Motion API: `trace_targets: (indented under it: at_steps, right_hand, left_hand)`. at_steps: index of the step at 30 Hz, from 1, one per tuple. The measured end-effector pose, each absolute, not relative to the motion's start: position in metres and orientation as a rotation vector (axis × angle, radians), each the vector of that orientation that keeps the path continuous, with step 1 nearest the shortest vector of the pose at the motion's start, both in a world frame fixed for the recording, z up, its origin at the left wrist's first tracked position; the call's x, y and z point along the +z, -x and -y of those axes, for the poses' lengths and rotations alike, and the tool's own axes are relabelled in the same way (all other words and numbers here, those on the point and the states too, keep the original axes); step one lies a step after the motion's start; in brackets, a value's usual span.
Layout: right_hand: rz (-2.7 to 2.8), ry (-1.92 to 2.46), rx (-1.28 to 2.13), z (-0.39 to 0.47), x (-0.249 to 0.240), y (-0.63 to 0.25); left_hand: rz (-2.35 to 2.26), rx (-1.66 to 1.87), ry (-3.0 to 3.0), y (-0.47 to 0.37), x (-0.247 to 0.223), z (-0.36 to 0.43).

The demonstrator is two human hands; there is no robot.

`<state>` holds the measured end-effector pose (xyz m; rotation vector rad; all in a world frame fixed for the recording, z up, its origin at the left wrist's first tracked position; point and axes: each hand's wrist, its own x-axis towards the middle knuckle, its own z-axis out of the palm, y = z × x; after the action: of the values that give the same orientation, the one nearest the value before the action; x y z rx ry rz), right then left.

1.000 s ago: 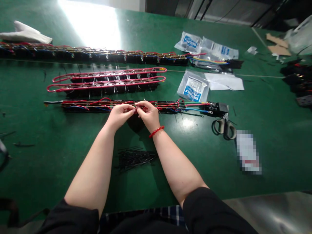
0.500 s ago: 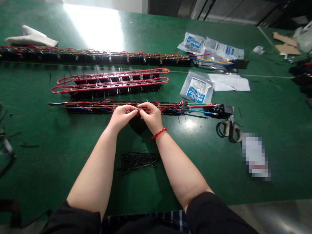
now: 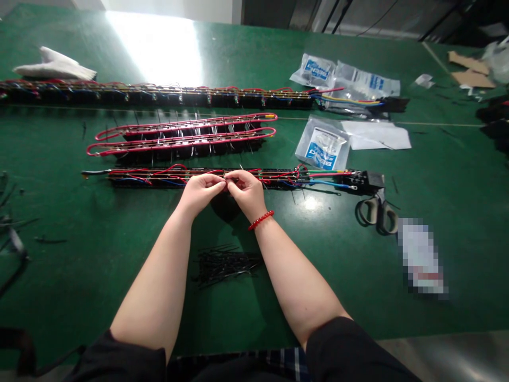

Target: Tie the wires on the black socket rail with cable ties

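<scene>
My left hand [image 3: 202, 193] and my right hand [image 3: 247, 192] meet at the middle of the nearest black wired strip [image 3: 159, 176]. Both have thumb and fingers pinched together, tips nearly touching. What they pinch is too small to make out; a thin dark end sticks up above my right fingers. Red, blue and green wires run along this strip to a black block [image 3: 368, 182] at its right end. Below my hands lies a pile of thin black ties [image 3: 226, 263]. Behind the strip rest strips with pink-red looped cable [image 3: 183, 142].
A long wired strip [image 3: 167, 95] crosses the back, with a white glove [image 3: 53, 64] behind its left part. Plastic bags [image 3: 322, 146] and white paper [image 3: 376, 135] lie right of centre. Scissors [image 3: 377, 214] sit by the block. Loose black scraps [image 3: 51, 240] are at left.
My hands stay at nearly the same spot on the strip, still pinched. The whole view has shifted very slightly.
</scene>
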<state>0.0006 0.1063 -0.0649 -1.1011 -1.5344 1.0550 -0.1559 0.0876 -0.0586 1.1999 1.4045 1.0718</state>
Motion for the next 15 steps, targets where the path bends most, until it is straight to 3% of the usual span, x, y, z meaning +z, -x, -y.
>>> trace_targets:
  at_steps: [15]
  right_hand:
    - [1.542,1.063,1.021,-0.1067,-0.0663,-0.0012]
  left_hand:
    - [-1.346,1.141,-1.147,0.1527,-0.055,-0.0861]
